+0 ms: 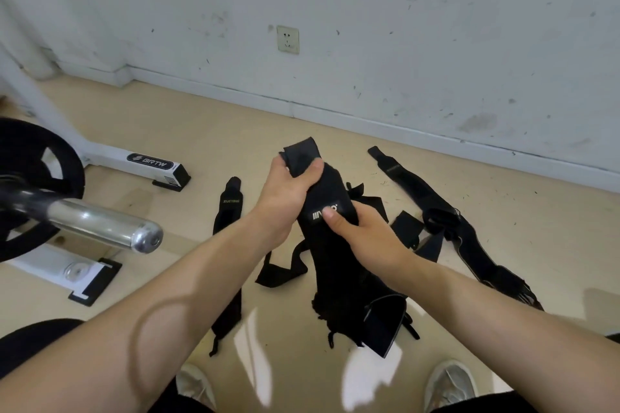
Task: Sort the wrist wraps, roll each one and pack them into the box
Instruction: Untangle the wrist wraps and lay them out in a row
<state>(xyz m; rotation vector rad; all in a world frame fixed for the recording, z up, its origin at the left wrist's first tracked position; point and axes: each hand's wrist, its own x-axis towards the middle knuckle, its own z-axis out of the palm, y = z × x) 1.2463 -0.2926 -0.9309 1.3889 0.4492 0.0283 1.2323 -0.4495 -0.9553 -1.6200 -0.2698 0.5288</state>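
Head view: black wrist wrap held up over floor, upper end gripped in left hand, fingers curled around it; right hand pinching middle, thumb covering part of white logo. Heap of black wraps below, partly hidden by forearms. Single wrap flat to left, another wrap stretched toward right. Chrome barbell end and white rack foot at left. Shoes cut off at bottom edge

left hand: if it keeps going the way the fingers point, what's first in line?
The left hand points up-frame toward the wall, already gripping the held wrap. Past that, only bare floor, then the wall and its baseboard. Depth is hard to judge.
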